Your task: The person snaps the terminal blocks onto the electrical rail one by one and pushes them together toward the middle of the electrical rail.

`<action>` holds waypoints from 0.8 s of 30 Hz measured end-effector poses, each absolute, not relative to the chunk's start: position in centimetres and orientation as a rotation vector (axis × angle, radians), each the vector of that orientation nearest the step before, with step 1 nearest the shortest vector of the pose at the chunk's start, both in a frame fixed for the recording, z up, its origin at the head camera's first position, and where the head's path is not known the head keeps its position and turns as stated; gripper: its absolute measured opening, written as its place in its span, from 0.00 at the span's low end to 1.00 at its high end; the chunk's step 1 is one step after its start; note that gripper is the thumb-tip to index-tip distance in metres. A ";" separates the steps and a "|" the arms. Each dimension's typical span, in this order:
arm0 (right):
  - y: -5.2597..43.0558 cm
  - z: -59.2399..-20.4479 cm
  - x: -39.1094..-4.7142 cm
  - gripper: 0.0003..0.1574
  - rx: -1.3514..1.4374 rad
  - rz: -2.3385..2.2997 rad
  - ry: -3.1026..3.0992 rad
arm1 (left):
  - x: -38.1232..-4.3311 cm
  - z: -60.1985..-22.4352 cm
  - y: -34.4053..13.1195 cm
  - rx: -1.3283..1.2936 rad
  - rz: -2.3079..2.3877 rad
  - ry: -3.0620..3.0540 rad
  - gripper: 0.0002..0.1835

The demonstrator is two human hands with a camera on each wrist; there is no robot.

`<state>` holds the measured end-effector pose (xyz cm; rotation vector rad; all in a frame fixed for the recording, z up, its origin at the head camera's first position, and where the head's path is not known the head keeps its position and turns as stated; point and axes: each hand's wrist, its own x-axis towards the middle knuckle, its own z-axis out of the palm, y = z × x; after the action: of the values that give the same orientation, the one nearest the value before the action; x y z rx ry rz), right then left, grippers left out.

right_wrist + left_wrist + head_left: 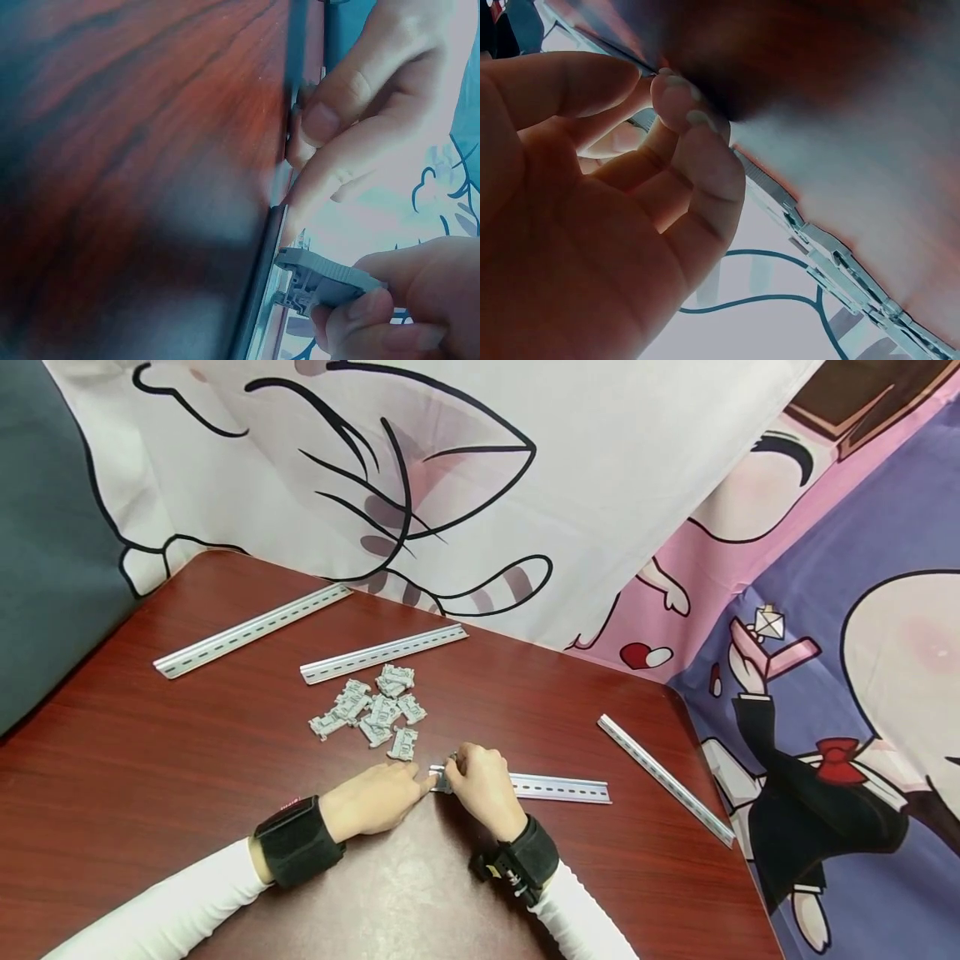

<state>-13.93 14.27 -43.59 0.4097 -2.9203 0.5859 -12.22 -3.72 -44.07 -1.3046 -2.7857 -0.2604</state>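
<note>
A slotted metal DIN rail [562,788] lies on the table before both hands. My right hand [483,785] pinches a grey terminal block [319,271] between thumb and fingers, over the rail near its left end. One edge of the block meets the rail in the right wrist view. My left hand [378,797] reaches in from the left with its index finger out straight, fingertip at the rail's end. Its thumb and other fingers [705,161] bend loosely beside the rail. In the head view, the right hand covers part of the rail and most of the block.
Several loose grey terminal blocks [382,710] lie in a pile beyond the left hand. Two more rails, one nearer [382,653] and one farther left [251,631], rest behind it. Another rail [667,781] lies at the right. A printed cloth [480,485] hangs behind the table.
</note>
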 end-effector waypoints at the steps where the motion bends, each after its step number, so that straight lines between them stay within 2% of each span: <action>1: 14.2 -43.7 -13.9 0.15 0.412 0.581 -2.916 | -12.2 -44.1 -3.7 -1.303 -0.263 -2.785 0.16; 14: 13.1 -44.6 -13.4 0.18 0.452 0.421 -2.790 | -11.7 -45.5 -3.4 -1.259 -0.275 -2.622 0.09; 24: 13.5 -44.9 -13.9 0.19 0.489 0.615 -2.788 | -11.2 -43.9 -2.7 -1.208 -0.213 -2.719 0.04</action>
<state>-13.92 13.54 -44.93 0.4890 -2.7884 0.6151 -11.23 -2.73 -43.88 -1.2078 -2.7190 -0.2132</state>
